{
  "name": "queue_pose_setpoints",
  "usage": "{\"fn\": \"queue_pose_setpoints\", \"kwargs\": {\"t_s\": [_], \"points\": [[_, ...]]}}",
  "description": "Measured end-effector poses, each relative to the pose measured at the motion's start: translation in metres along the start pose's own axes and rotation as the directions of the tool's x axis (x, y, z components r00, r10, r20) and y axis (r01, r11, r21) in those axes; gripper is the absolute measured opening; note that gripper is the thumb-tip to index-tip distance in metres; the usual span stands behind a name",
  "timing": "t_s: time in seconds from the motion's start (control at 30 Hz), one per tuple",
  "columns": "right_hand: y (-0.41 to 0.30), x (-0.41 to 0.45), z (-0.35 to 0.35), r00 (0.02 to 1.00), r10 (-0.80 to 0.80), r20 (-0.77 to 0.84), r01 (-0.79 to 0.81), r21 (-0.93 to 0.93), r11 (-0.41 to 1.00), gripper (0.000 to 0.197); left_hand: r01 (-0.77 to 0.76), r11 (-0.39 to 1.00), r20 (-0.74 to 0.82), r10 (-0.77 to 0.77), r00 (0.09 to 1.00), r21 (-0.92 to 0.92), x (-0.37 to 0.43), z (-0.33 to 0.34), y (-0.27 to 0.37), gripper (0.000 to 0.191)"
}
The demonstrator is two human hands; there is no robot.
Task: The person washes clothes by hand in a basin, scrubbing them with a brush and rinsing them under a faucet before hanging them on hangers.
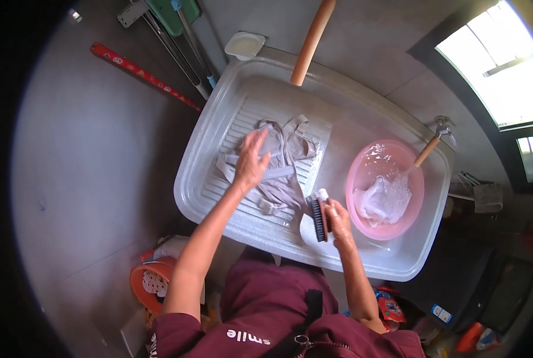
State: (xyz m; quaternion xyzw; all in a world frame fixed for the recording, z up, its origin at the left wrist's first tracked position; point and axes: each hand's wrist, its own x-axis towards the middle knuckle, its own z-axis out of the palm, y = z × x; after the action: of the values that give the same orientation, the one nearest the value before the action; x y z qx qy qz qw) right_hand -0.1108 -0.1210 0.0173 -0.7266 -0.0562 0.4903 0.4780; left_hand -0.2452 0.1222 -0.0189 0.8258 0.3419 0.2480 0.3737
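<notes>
A wet grey garment with straps (273,179) is spread over the ribbed washboard part of a grey laundry sink (190,179). My left hand (252,163) lies flat over its upper part, fingers apart, gripping nothing; whether the palm presses on the cloth is hard to tell. Near the sink's front edge, my right hand (339,221) grips a scrubbing brush (320,219) with a brown back and dark bristles turned left towards the garment. A small white object (323,193) shows at the brush's far end. Under the brush is a pale flat piece (309,230), partly hidden.
On the right, a pink basin (353,210) holds water and white cloth (385,201). Water runs into it from a tap (443,129) through a tan tube (427,151). A tan pole (313,44) juts over the sink's back. An orange bucket (136,288) stands below left.
</notes>
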Motion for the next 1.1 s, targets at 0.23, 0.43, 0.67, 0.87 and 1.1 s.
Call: {"fn": "queue_pose_setpoints", "kwargs": {"t_s": [0.23,0.43,0.67,0.87,1.1], "points": [[-0.042,-0.016,-0.023,0.987,-0.144,0.077,0.115,0.303,0.946,0.042,-0.016,0.86,0.174,-0.085,0.981,0.51,-0.044,0.019,-0.004,0.066],[-0.069,-0.027,-0.013,0.954,-0.289,0.084,0.194,0.561,0.805,0.044,-0.067,0.854,0.181,-0.032,0.983,0.515,-0.035,0.003,-0.021,0.045],[-0.101,-0.03,-0.02,0.934,-0.358,0.019,0.183,0.833,0.522,0.036,0.256,0.942,0.08,-0.279,0.957,0.215,-0.093,0.001,0.007,0.016],[-0.172,0.016,0.019,0.859,-0.512,0.009,0.297,0.806,0.513,0.035,0.423,0.904,0.005,-0.423,0.906,-0.056,-0.126,-0.026,0.071,0.018],[-0.13,0.066,0.05,0.925,-0.358,-0.128,0.379,0.265,0.887,0.036,0.402,0.911,-0.055,-0.399,0.915,0.089,-0.107,-0.026,0.054,0.034]]}}
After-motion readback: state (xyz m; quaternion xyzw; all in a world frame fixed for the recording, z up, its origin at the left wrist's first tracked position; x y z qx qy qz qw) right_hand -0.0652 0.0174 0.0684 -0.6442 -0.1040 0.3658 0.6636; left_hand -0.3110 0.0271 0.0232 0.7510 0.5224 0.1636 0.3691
